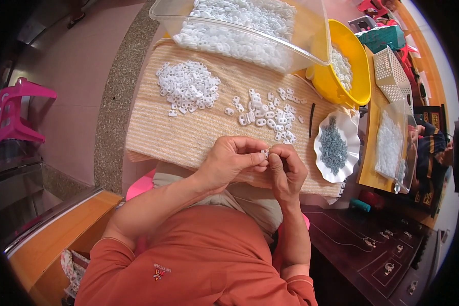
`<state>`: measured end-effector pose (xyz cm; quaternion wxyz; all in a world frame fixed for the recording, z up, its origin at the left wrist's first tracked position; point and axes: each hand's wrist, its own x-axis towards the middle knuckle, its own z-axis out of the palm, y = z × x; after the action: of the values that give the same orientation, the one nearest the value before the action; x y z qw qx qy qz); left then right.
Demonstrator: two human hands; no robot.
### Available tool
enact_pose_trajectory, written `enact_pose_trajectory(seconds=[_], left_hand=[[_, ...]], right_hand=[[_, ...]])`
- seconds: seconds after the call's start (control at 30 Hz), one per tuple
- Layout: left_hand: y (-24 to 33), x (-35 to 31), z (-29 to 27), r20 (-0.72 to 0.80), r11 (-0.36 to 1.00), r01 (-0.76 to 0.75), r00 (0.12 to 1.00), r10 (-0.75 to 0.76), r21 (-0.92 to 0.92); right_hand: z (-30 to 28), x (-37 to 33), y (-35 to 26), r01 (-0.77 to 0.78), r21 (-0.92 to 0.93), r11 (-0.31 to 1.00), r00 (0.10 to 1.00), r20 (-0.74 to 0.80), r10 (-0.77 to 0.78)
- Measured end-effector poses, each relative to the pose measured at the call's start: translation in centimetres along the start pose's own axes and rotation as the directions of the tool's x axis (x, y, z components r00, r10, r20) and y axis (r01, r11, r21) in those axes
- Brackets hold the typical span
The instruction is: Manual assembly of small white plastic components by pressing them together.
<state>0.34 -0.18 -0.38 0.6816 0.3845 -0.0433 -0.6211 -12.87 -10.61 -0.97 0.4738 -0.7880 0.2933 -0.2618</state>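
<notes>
Just off the near edge of the cloth-covered table, my left hand pinches a small white plastic piece between thumb and fingers. My right hand meets it there, thumb and forefinger closed at the same piece; whether they also hold something smaller is hidden. Beyond my hands lies a loose scatter of white two-holed plastic pieces. A denser heap of small white pieces is at the far left of the cloth. Right of my hands, a white scalloped dish holds many small grey-blue parts.
A clear plastic bin of white pieces stands at the table's far edge, beside a yellow basin. A thin black strip lies near the dish. Another clear box sits at the right. A pink stool is at the left.
</notes>
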Motion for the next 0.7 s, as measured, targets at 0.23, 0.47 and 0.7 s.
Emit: enact_pose_trajectory(seconds=[0.23, 0.47, 0.7], left_hand=[[-0.07, -0.15, 0.15, -0.018, 1.000, 0.006, 1.000, -0.006, 0.007], [-0.02, -0.28, 0.43, -0.041, 1.000, -0.005, 0.999, 0.006, 0.031], [-0.45, -0.20, 0.17, -0.018, 0.999, -0.033, 0.999, 0.034, 0.031]], right_hand=[[-0.15, 0.18, -0.48, 0.145, -0.182, 0.972, 0.988, 0.078, -0.133], [0.10, -0.13, 0.25, -0.168, 0.012, 0.986, 0.985, 0.030, 0.167], [-0.26, -0.09, 0.19, -0.006, -0.134, 0.991, 0.991, 0.131, 0.023]])
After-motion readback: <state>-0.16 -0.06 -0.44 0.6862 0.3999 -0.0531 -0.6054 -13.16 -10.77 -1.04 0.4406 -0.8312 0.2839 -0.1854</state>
